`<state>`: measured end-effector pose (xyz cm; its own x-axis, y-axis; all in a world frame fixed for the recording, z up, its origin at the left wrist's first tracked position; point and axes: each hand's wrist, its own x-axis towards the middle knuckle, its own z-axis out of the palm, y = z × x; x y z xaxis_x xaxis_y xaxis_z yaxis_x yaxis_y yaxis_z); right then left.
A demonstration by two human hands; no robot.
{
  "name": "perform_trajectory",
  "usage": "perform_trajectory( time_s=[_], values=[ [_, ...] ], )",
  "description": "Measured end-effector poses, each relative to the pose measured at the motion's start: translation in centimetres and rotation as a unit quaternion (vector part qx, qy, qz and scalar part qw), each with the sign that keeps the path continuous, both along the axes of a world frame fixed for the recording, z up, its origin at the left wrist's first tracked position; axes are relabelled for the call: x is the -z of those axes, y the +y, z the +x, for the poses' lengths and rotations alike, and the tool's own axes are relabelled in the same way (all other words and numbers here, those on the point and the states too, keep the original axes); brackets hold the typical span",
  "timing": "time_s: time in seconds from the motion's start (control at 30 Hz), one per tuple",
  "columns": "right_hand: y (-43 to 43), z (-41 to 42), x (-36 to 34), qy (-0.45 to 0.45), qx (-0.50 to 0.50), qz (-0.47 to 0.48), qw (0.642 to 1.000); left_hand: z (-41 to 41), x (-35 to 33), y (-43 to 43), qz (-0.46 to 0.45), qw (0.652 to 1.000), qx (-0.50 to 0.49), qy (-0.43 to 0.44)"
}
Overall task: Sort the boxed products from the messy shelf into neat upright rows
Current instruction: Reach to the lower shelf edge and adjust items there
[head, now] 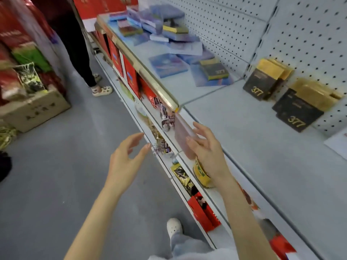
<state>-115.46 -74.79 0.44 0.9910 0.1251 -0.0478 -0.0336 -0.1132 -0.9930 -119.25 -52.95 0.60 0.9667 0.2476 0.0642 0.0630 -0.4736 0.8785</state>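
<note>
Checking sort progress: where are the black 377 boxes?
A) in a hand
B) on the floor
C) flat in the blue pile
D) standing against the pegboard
D: the 377 boxes stand at the back of the shelf against the pegboard, apart from the blue pile.

The gold number 377 is printed on a black box (260,87) leaning against the pegboard (309,34) at right of the frame. A second black box (298,114), lower right, also reads 377. Print on the cardboard carton (35,109) at left is too blurred to read.
</note>
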Motion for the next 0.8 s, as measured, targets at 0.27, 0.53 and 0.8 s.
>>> perform_trajectory(
  time_s=[0.27,0.53,0.8],
  values=[
    [11.8,13.9,-0.5,-0.020,0.007,-0.033,0.999,11.2,1.0,11.1,-0.024,1.000,-0.013,0.014],
    [24.1,27.8,-1.7,-0.011,0.093,-0.012,0.996,26.9,-1.0,25.7,-0.044,0.999,-0.004,0.005],
    [30.7,39.0,-3.7,-0.023,0.155,-0.020,0.987,40.3,-2.2,30.6,-0.084,0.994,0.077,0.000]
  ],
)
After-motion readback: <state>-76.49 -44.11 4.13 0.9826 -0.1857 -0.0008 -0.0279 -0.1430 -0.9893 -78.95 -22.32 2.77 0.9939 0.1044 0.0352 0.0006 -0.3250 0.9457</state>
